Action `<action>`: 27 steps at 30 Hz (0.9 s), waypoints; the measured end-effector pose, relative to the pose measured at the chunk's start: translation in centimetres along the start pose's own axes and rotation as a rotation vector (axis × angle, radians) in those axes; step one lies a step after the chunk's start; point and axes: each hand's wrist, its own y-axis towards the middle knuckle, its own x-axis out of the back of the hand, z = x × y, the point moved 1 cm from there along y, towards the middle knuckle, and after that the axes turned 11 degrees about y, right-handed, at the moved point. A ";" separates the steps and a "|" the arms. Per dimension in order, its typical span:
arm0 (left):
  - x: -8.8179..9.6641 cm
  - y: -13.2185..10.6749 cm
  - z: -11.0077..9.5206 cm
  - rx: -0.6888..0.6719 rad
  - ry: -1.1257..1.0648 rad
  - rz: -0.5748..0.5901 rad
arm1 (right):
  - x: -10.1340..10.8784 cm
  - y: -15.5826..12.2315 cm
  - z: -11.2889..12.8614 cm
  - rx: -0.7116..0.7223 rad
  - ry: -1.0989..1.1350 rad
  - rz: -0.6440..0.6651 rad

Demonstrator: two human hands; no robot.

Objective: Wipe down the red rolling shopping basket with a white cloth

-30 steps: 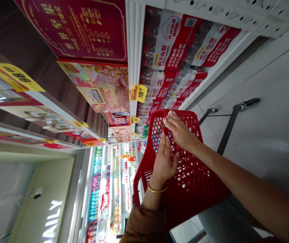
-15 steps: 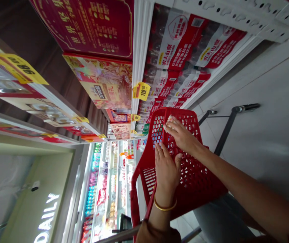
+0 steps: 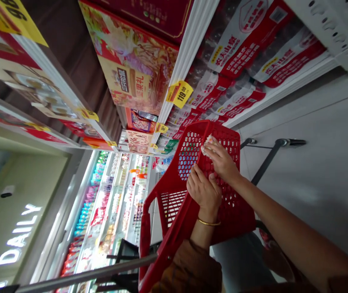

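Note:
The view is tilted, with shelves running diagonally. A red plastic shopping cart basket (image 3: 174, 179) with perforated walls fills the middle. My right hand (image 3: 224, 162) reaches from the lower right, its fingers pressed on a crumpled white cloth or tissue (image 3: 209, 144) with orange specks. This wad lies against the basket's perforated side. My left hand (image 3: 204, 191), a gold bangle on its wrist, is over the basket's edge just below the right hand. Its fingers are half bent and the thumb stands apart; nothing shows in its grasp.
Shelves of gift boxes (image 3: 137, 69) and shrink-wrapped water bottles (image 3: 241, 32) line the upper side, with a yellow price tag (image 3: 180, 93). A metal cart leg (image 3: 265, 162) stands on the grey floor (image 3: 323, 183). Lit shelves (image 3: 113, 203) and a metal bar (image 3: 88, 276) are at lower left.
The view has turned and come closer to the shelves. My left hand, flat with fingers stretched before, now has its fingers bent. My right hand stays on the white wad.

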 end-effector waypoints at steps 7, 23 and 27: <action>0.1 -0.5 0.3 -0.042 0.017 -0.004 | 0.1 -0.8 0.5 -0.015 -0.022 -0.016; 0.9 -1.7 0.6 -0.171 -0.078 -0.052 | 0.6 -4.1 3.4 -0.014 -0.187 -0.019; 0.9 -1.8 0.8 -0.187 -0.112 -0.055 | 0.8 -4.6 3.8 -0.009 -0.239 -0.007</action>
